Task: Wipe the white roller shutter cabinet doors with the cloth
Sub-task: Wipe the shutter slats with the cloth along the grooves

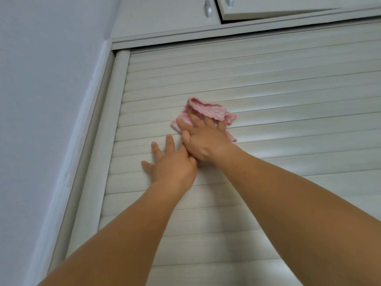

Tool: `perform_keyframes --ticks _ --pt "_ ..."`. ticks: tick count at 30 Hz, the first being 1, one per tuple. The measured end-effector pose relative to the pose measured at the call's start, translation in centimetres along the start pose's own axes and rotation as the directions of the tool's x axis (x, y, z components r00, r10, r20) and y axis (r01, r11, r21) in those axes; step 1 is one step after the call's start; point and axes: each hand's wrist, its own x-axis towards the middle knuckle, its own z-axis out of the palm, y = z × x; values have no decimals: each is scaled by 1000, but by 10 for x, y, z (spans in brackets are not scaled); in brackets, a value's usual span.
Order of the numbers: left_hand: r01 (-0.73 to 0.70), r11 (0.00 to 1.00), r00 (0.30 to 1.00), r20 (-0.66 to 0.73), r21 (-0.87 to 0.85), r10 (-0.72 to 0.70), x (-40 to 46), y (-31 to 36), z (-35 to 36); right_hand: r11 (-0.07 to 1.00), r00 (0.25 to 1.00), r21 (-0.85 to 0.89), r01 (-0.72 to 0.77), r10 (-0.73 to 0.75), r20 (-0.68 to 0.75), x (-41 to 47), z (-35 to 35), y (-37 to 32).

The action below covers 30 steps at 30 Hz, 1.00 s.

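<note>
We see the right hand (206, 141) pressing a bunched pink-and-white cloth (208, 112) flat against the white roller shutter door (268, 96), fingers straight on top of the fabric. The left hand (171, 164) lies spread on the slats just to the left, its inner edge touching the right hand and holding nothing.

Risks, as we judge them: the cloth is loosely folded, with one flap curled over the fingertips, so a fast stroke could let it slip from under the palm or leave only bare fingers rubbing the slats. Hard pressure from both hands could flex the thin slats inward. The grooves between slats may keep dirt if we wipe across them instead of along them.

Count: one cloth; two hands; one shutter door in view, with many horizontal slats; two small upper cabinet doors (165, 17) at the far top, the right one ajar; two metal handles (208, 8).
</note>
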Motion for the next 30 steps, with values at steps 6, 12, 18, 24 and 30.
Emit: perform_keyframes --ticks 6,12,18,24,30 --pt "-10 1000 1000 -2 1 10 -1 -1 2 998 1000 -54 13 -12 14 15 -12 26" --pt "-24 999 1000 9 40 24 -4 -4 -1 983 981 -52 -178 173 -92 12 -27 81" --pt "-88 990 996 -14 112 91 -4 -13 -1 890 884 -11 -457 452 -120 -5 -43 140" --pt "-168 976 984 -32 136 173 2 -19 -6 879 871 48 -474 477 -118 11 -43 113" --pt "-225 956 967 -77 189 243 8 -26 -12 973 973 46 -226 227 -33 46 -20 36"
